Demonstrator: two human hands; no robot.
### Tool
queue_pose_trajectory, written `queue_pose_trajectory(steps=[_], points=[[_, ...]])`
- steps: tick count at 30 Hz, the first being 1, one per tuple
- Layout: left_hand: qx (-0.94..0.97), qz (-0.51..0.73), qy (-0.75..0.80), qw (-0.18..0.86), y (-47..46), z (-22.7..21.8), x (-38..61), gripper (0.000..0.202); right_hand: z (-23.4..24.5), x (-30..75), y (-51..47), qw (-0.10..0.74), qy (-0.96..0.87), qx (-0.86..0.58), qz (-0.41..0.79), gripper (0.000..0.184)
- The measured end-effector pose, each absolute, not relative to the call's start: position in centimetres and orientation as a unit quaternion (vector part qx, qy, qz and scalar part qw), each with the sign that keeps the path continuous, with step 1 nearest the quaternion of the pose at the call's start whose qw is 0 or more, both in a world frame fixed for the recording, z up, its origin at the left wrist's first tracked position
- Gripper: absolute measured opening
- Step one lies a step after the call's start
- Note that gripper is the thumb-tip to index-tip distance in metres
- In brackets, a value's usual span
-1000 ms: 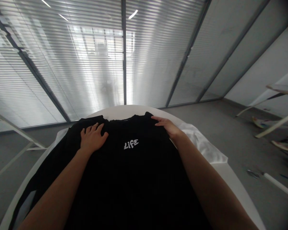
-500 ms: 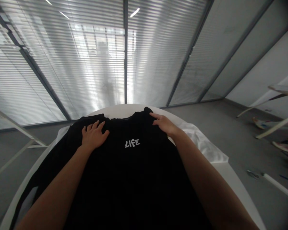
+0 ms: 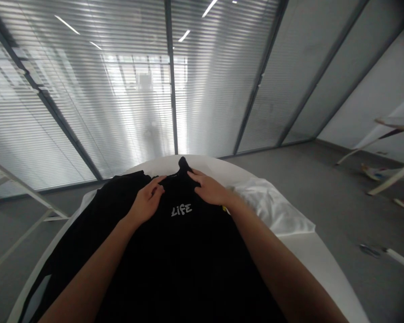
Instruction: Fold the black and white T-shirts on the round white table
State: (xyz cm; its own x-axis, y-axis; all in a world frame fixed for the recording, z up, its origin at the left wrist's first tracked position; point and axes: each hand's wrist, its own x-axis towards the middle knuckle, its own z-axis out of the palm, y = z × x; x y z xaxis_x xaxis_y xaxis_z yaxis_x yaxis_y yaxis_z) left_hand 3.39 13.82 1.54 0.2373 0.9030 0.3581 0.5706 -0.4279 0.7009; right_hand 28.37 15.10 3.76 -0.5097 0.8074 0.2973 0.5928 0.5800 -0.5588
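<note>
We rest left hand (image 3: 147,200) and right hand (image 3: 209,191) on the limp black shirt (image 3: 178,255), collar at 12 o'clock; grip unclear.

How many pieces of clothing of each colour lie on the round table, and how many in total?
Black T-shirt: 1, touched by left hand and right hand
White garment: 1
Total: 2
</note>
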Motion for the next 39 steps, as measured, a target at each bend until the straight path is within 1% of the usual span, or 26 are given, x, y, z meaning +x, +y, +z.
queue_pose_trajectory(steps=[3, 6, 9, 13, 16, 18, 19, 21, 23, 24, 26, 29, 31, 34, 36, 39], points=[[0.728, 0.403, 0.452, 0.322, 13.4, 1.5, 4.3, 0.056, 3.9, 26.6, 13.7, 0.228, -0.875, -0.394, 0.168, 0.072], [0.692, 0.424, 0.46, 0.359, 13.3, 1.5, 4.4, 0.058, 3.9, 24.9, 12.1, 0.171, -0.903, -0.361, 0.16, 0.068], [0.674, 0.422, 0.497, 0.348, 13.7, 1.3, 3.8, 0.052, 3.9, 23.7, 11.0, 0.137, -0.914, -0.346, 0.161, 0.068], [0.678, 0.411, 0.527, 0.305, 14.5, 1.1, 2.9, 0.043, 4.0, 22.9, 10.2, 0.112, -0.918, -0.352, 0.145, 0.068], [0.671, 0.421, 0.537, 0.289, 15.1, 1.1, 2.2, 0.04, 4.7, 22.8, 9.4, 0.102, -0.9, -0.405, 0.123, 0.074], [0.673, 0.416, 0.537, 0.291, 15.4, 1.2, 1.6, 0.039, 5.4, 22.8, 8.5, 0.076, -0.873, -0.47, 0.106, 0.073], [0.679, 0.408, 0.537, 0.291, 15.6, 1.3, 1.2, 0.038, 5.8, 22.8, 8.1, 0.05, -0.858, -0.501, 0.101, 0.07], [0.695, 0.386, 0.535, 0.285, 15.8, 1.5, 0.5, 0.038, 6.6, 22.9, 7.3, -0.014, -0.84, -0.533, 0.103, 0.056], [0.707, 0.37, 0.539, 0.269, 15.9, 1.7, 0.1, 0.037, 7.1, 22.9, 6.8, -0.061, -0.843, -0.521, 0.115, 0.039], [0.711, 0.367, 0.543, 0.258, 16.0, 1.8, -0.1, 0.037, 7.2, 22.9, 6.6, -0.068, -0.85, -0.508, 0.12, 0.033], [0.715, 0.365, 0.545, 0.24, 16.0, 2.0, -0.3, 0.035, 7.1, 22.8, 6.3, -0.046, -0.864, -0.486, 0.124, 0.028], [0.718, 0.374, 0.54, 0.229, 16.1, 2.3, -0.7, 0.035, 6.5, 22.1, 5.8, 0.02, -0.869, -0.474, 0.143, 0.028], [0.714, 0.38, 0.546, 0.219, 16.4, 2.3, -1.2, 0.036, 6.0, 21.4, 5.4, 0.059, -0.864, -0.469, 0.17, 0.031], [0.694, 0.392, 0.569, 0.202, 17.1, 1.9, -2.4, 0.038, 5.4, 20.0, 4.6, 0.107, -0.858, -0.45, 0.221, 0.041], [0.683, 0.405, 0.576, 0.198, 17.5, 1.4, -3.2, 0.041, 5.2, 19.0, 4.1, 0.137, -0.854, -0.437, 0.247, 0.043], [0.674, 0.403, 0.591, 0.184, 18.0, 0.7, -4.3, 0.044, 5.2, 17.6, 3.3, 0.183, -0.843, -0.43, 0.268, 0.036]])
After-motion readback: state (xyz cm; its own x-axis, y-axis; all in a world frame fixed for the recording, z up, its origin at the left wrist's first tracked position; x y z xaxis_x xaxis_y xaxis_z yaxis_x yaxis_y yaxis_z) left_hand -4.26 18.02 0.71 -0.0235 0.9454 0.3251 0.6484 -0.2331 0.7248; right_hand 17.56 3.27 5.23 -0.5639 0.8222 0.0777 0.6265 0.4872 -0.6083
